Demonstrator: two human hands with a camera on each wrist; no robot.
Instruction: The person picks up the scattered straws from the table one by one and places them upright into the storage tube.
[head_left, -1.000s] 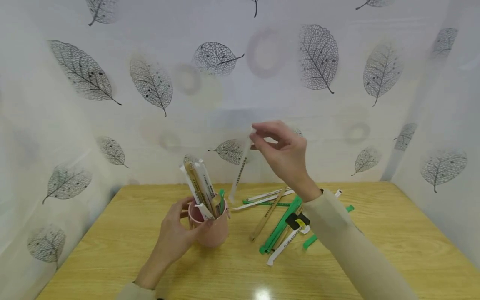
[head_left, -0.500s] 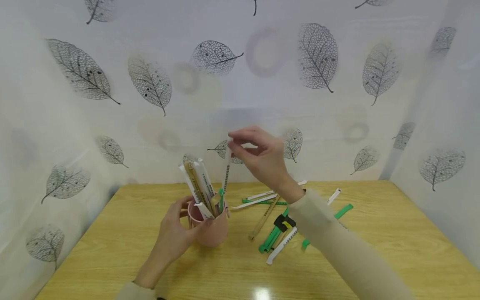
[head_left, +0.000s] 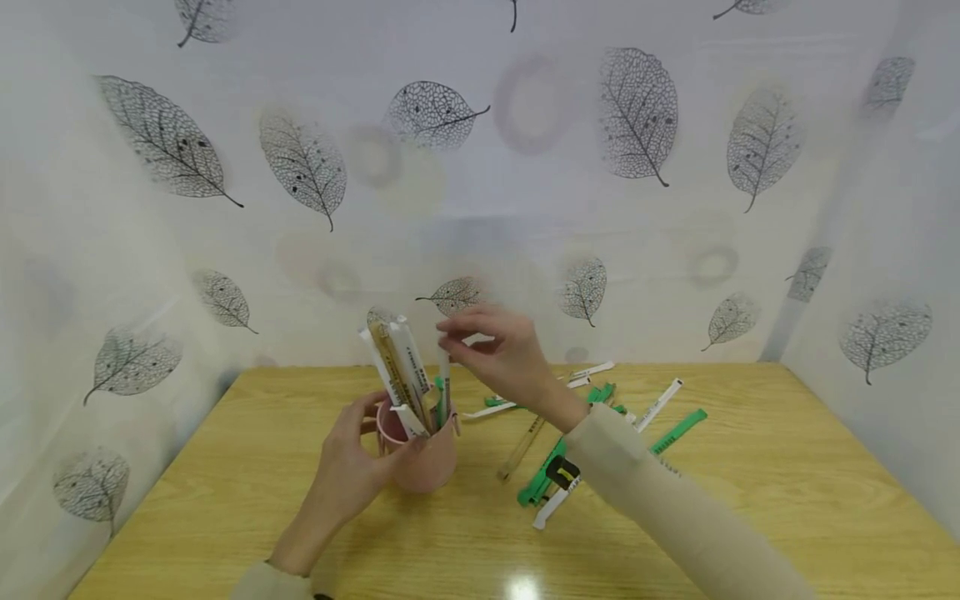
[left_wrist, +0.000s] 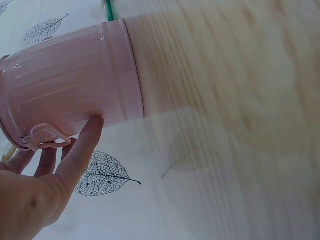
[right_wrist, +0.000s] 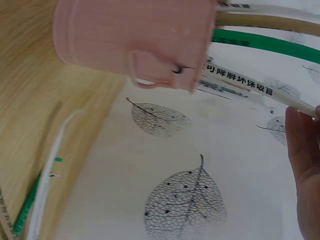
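glossy pink pail-shaped cup [head_left: 426, 468] at 7 o'clock, metal-looking, matt paper-wrapped straws [head_left: 536, 487] at 5 o'clock, smooth wood-grain tabletop [head_left: 420, 550] shiny at 6 o'clock, smooth leaf-print backdrop [head_left: 487, 208] at 12 o'clock, matt cloth right sleeve [head_left: 667, 487]

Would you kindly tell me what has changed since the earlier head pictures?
The right hand has moved left and down, still pinching the white straw, whose lower end has come to the mouth of the pink cup. The left hand still holds the cup, and the loose straws lie as before.
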